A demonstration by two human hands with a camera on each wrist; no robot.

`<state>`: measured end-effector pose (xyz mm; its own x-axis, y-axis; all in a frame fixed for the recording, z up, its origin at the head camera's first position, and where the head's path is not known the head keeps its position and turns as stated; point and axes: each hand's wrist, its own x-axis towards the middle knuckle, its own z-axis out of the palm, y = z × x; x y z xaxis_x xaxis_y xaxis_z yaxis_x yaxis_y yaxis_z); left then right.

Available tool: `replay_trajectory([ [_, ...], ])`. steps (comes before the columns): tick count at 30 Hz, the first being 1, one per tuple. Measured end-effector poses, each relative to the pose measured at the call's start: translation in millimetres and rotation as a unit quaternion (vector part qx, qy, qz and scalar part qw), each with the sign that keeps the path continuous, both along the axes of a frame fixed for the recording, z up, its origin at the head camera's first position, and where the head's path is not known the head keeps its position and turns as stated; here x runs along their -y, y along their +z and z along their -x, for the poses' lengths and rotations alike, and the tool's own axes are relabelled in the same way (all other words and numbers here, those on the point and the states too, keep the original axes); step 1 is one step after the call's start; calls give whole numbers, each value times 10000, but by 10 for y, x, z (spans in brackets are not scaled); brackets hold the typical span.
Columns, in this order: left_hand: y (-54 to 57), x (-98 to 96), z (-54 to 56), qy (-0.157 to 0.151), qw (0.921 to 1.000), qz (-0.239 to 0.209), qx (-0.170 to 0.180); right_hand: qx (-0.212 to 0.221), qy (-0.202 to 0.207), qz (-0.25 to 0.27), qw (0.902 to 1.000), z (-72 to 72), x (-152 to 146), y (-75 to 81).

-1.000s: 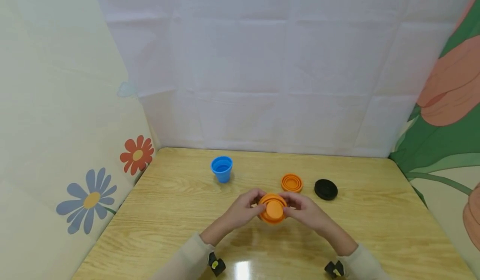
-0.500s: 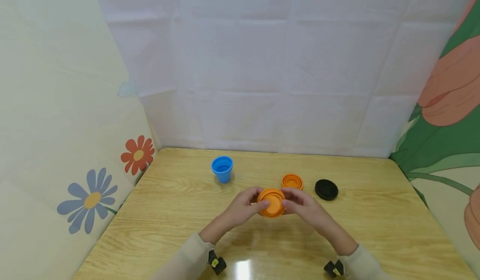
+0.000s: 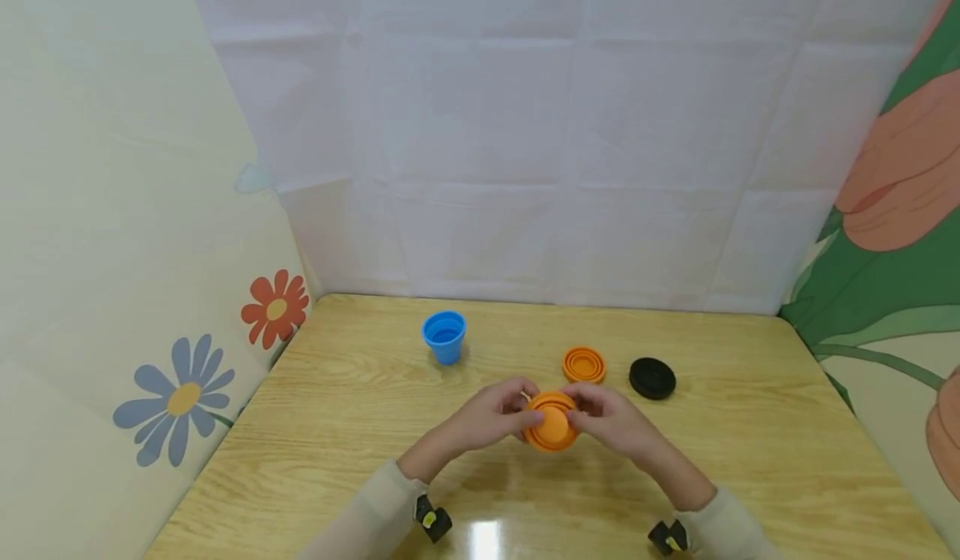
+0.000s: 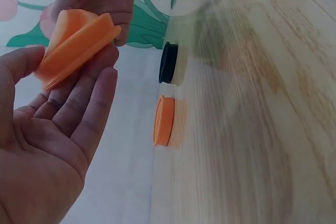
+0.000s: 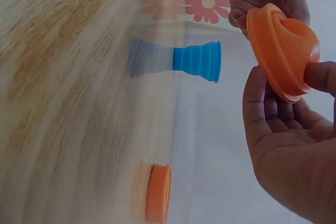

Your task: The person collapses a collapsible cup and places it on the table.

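Both hands hold an orange collapsible cup (image 3: 553, 428) above the table, its round base turned toward me. My left hand (image 3: 491, 417) grips its left side, thumb on the base and fingers behind the rim. From the other side my right hand (image 3: 611, 421) pinches it the same way. The wrist views show the cup partly folded, with its base (image 5: 299, 35) bulging askew out of the wide rings. Just beyond the hands lies a flat orange ringed piece (image 3: 584, 365), like a folded cup. A black round piece (image 3: 652, 378) lies to its right.
An unfolded blue collapsible cup (image 3: 445, 337) stands upright at the back left of the wooden table (image 3: 337, 427). A white cloth (image 3: 480, 168) hangs behind the table, and flower-printed panels (image 3: 180, 399) flank it.
The held cup rose slightly and tipped half a second ago, then came back lower and a little to the right. Both hands keep hold of it; the other pieces have stayed put.
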<state>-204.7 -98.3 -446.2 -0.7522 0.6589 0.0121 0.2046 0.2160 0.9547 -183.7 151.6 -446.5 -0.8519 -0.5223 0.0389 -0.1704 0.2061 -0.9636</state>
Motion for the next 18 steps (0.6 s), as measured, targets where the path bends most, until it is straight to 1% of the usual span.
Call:
replay_trajectory([
  [2, 3, -6, 4, 9, 9999, 94, -95, -140, -27, -111, 9998, 4, 5, -4],
  [4, 1, -9, 7, 114, 9997, 92, -172, -61, -114, -115, 9998, 4, 11, -9],
  [6, -6, -10, 10, 276, 9995, -33, -171, 88, -207, 7, 9997, 7, 17, -21],
  [8, -9, -12, 12, 514, 9983, -269, -25, 311, -238, 285, 9988, 8, 19, -37],
  [10, -12, -14, 18, 706, 9960, -519, 191, 469, -122, 616, 9969, 8, 22, -61],
  [11, -14, -13, 21, 753, 9950, -604, 262, 553, -54, 763, 9955, 4, 23, -70],
  [13, -11, -10, 23, 731, 9944, -695, 329, 671, 48, 923, 9935, -7, 24, -84],
  [15, -11, -9, 25, 644, 9951, -676, 314, 673, 68, 893, 9937, -15, 25, -87],
  [16, -11, -9, 26, 631, 9955, -649, 293, 659, -2, 801, 9946, -19, 24, -83],
  [18, -10, -12, 25, 702, 9953, -602, 300, 561, -147, 640, 9963, -18, 17, -68],
])
